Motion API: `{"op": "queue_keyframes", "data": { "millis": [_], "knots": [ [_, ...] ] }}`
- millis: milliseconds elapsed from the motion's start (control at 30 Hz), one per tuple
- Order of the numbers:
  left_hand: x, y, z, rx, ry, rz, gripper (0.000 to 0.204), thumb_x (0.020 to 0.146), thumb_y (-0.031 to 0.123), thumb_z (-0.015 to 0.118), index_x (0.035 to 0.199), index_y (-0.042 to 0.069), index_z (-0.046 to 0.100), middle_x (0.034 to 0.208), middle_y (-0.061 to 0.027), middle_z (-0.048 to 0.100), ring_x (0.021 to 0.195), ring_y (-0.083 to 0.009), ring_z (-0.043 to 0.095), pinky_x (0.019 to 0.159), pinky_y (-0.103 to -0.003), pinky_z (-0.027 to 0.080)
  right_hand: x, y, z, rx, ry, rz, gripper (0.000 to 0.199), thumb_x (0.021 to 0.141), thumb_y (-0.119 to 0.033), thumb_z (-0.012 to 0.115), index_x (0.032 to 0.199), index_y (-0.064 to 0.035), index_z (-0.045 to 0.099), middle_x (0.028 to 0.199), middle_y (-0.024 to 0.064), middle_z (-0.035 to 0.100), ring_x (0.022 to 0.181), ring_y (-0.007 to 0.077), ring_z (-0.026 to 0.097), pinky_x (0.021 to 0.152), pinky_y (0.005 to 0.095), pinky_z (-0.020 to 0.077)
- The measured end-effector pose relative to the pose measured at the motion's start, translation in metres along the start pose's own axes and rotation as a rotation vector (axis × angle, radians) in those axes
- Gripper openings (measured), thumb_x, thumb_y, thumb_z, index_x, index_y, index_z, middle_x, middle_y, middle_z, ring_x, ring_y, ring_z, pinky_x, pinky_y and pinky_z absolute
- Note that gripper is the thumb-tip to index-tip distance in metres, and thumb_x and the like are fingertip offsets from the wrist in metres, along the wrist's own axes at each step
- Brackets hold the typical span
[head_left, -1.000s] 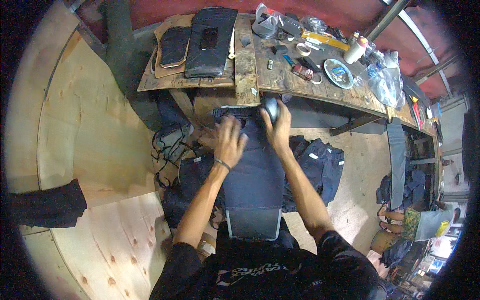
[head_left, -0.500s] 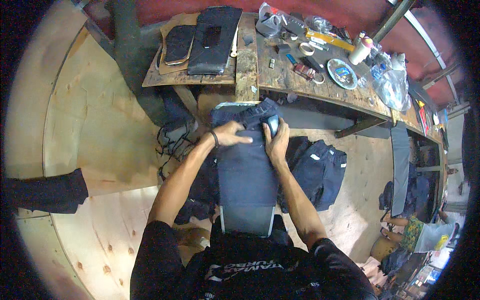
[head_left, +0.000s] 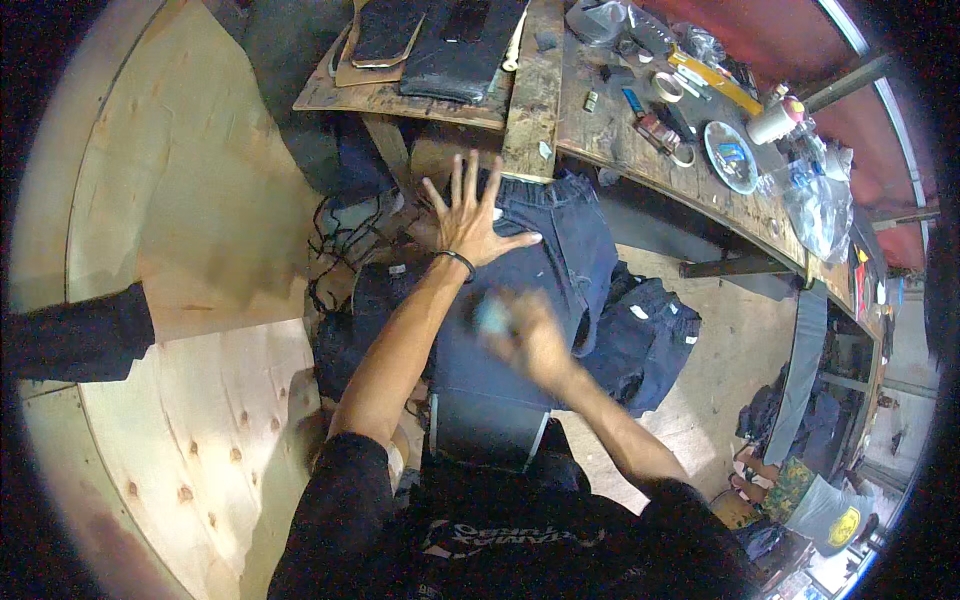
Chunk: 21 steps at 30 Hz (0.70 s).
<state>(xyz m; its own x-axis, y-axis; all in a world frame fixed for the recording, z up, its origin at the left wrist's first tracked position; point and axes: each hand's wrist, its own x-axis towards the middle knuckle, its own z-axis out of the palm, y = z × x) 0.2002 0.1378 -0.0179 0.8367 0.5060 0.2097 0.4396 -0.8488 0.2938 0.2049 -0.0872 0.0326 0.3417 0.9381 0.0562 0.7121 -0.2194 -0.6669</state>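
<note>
Lengthwise, the dark garment ran down mid-frame, your left hand splayed beside its waistband, your right hand clasping a blurred bluish object lower.

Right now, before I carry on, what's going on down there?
The person's left hand is spread open over a dark garment, near its waistband. The right hand, blurred, holds a small bluish object above or against the cloth; which, I can't tell. The garment lies over a grey board, whose near end shows toward the person. More dark clothes lie to the right.
</note>
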Motion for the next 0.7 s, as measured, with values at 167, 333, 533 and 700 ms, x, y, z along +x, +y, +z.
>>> {"op": "queue_keyframes", "data": {
  "millis": [167, 333, 533, 700],
  "knots": [
    [0.013, -0.001, -0.005, 0.006, -0.099, 0.033, 0.156, 0.059, 0.103, 0.067, 0.176, 0.015, 0.013, 0.181, -0.0249, 0.012, 0.168, -0.0434, 0.008, 0.122, -0.085, 0.0, -0.003, -0.005, 0.01, -0.027, -0.344, -0.18, 0.063, 0.092, -0.033, 0.081, 0.145, -0.0029, 0.064, 0.122, 0.0238, 0.066, 0.118, 0.0427, 0.061, 0.107, 0.0531, 0.0489],
    [0.013, 0.0, -0.001, -0.014, -0.216, -0.107, 0.167, 0.051, 0.104, 0.07, 0.176, 0.011, 0.009, 0.181, -0.0235, 0.012, 0.168, -0.0401, 0.013, 0.124, -0.083, 0.003, -0.027, -0.004, 0.027, -0.109, -0.155, -0.087, 0.073, 0.087, -0.025, 0.085, 0.152, -0.0028, 0.058, 0.121, 0.0233, 0.065, 0.116, 0.0433, 0.061, 0.105, 0.0531, 0.0492],
    [0.017, 0.002, 0.0, 0.023, -0.238, -0.154, 0.167, 0.051, 0.104, 0.07, 0.176, 0.011, 0.008, 0.181, -0.0232, 0.011, 0.168, -0.0395, 0.012, 0.123, -0.084, 0.003, -0.054, 0.012, 0.039, -0.034, -0.105, -0.081, 0.065, 0.091, -0.029, 0.085, 0.145, -0.0016, 0.061, 0.119, 0.0201, 0.066, 0.108, 0.0383, 0.062, 0.101, 0.0531, 0.0495],
    [0.017, 0.003, 0.0, 0.018, -0.261, -0.16, 0.166, 0.052, 0.103, 0.072, 0.176, 0.012, 0.009, 0.182, -0.0223, 0.009, 0.168, -0.0417, 0.012, 0.122, -0.085, 0.003, -0.082, 0.017, 0.045, 0.071, -0.115, -0.155, 0.064, 0.09, -0.028, 0.087, 0.142, -0.0012, 0.062, 0.12, 0.0186, 0.068, 0.111, 0.038, 0.063, 0.094, 0.058, 0.0475]
  ]
}}
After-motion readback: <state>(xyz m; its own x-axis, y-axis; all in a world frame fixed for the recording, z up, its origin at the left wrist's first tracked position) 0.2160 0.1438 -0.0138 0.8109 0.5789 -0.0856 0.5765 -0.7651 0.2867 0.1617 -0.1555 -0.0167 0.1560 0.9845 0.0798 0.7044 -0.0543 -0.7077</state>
